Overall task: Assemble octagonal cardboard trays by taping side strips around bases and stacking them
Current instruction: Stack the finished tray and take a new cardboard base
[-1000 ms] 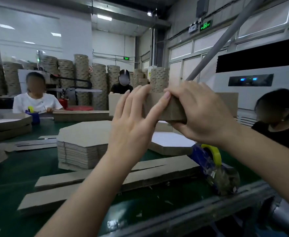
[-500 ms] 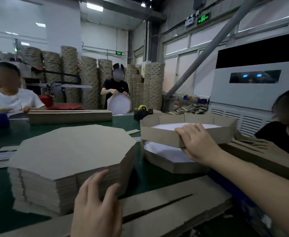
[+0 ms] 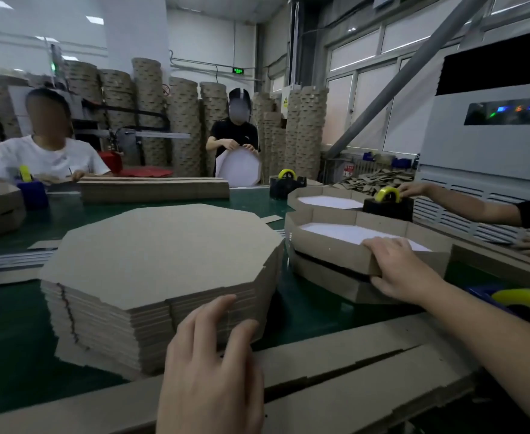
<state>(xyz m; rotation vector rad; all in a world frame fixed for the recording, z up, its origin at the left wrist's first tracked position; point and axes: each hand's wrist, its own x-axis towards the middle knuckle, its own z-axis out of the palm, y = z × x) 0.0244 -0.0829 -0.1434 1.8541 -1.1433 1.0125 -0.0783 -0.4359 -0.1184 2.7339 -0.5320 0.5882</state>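
Note:
A finished octagonal tray [image 3: 335, 245] with brown walls and a white inside sits on top of another tray [image 3: 326, 277] at the right. My right hand [image 3: 401, 270] grips the top tray's near wall, fingers over the rim. A thick stack of flat octagonal bases [image 3: 163, 255] stands in the middle of the green table. My left hand [image 3: 210, 364] reaches toward the stack's near edge with fingers straight, its fingertips at the stack's side. Long cardboard side strips [image 3: 335, 380] lie along the near table edge under my left hand.
A blue tape dispenser with a yellow roll [image 3: 527, 302] sits at the far right. A black dispenser [image 3: 387, 205] and another tray [image 3: 323, 200] lie beyond. A pile of strips [image 3: 154, 189] crosses the table's far side. Three people work around the table; tall tray stacks line the back.
My right hand has lowered the finished tray onto the tray below it. My left hand has moved forward to the near edge of the base stack.

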